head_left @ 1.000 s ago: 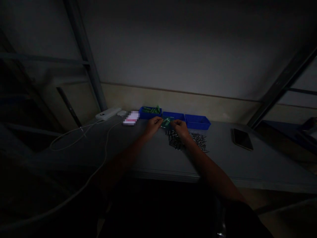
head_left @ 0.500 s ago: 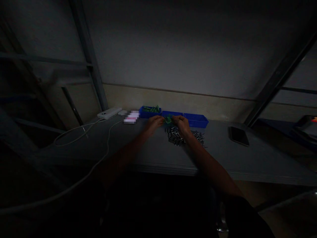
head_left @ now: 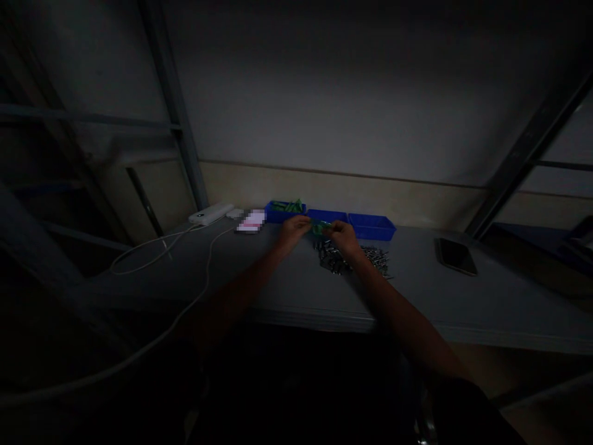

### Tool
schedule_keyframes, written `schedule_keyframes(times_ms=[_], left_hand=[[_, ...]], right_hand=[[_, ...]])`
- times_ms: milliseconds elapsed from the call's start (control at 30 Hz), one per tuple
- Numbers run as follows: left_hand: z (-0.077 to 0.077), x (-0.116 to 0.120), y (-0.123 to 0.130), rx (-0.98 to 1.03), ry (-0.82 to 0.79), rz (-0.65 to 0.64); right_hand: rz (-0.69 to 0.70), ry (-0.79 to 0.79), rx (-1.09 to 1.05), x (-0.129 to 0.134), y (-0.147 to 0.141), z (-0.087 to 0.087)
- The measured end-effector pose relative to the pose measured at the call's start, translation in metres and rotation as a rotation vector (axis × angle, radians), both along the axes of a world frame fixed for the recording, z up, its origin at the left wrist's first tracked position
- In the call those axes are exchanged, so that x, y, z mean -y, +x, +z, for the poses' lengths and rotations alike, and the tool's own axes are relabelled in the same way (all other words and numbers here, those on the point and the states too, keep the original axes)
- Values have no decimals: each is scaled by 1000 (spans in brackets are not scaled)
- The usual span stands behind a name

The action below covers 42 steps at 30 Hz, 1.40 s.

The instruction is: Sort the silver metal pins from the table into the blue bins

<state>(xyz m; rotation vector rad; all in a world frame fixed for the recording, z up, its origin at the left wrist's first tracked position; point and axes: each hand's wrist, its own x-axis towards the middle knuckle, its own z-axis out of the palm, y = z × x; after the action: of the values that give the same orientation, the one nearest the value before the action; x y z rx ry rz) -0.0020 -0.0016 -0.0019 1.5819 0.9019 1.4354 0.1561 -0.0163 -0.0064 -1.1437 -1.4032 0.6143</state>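
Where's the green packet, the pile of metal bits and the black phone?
Green packet (head_left: 319,228), head view: its visible middle.
Pile of metal bits (head_left: 332,261), head view: its left part.
Black phone (head_left: 456,255), head view: its dark face.

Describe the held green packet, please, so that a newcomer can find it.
On the grey table, three blue boxes stand along the wall. In front of the middle box is the green packet. Unlike the green packets in the left box, it is held between left hand and right hand.
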Motion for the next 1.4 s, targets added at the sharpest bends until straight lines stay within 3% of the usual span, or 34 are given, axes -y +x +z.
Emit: schedule_keyframes(times_ms=[133, 267, 367, 567, 800, 1033, 1200, 1400], left_hand=[[2, 2, -2, -32, 9, -39], [0, 2, -2, -30, 19, -82], [-1, 2, -1, -12, 12, -106], [2, 4, -3, -71, -14, -68], [5, 10, -4, -156, 17, -55], [6, 9, -2, -146, -16, -85], [-1, 5, 1, -183, -34, -96], [2, 6, 2, -200, 33, -100]], right_hand=[[10, -15, -95, 8, 0, 5], [239, -54, -277, 17, -3, 13], [311, -70, -329, 20, -5, 15], [177, -70, -226, 13, -5, 8], [102, -85, -313, 7, -3, 6], [135, -124, -122, -1, 11, 11], [33, -73, -33, -5, 16, 3], [-63, -104, -10, 0, 10, 1]])
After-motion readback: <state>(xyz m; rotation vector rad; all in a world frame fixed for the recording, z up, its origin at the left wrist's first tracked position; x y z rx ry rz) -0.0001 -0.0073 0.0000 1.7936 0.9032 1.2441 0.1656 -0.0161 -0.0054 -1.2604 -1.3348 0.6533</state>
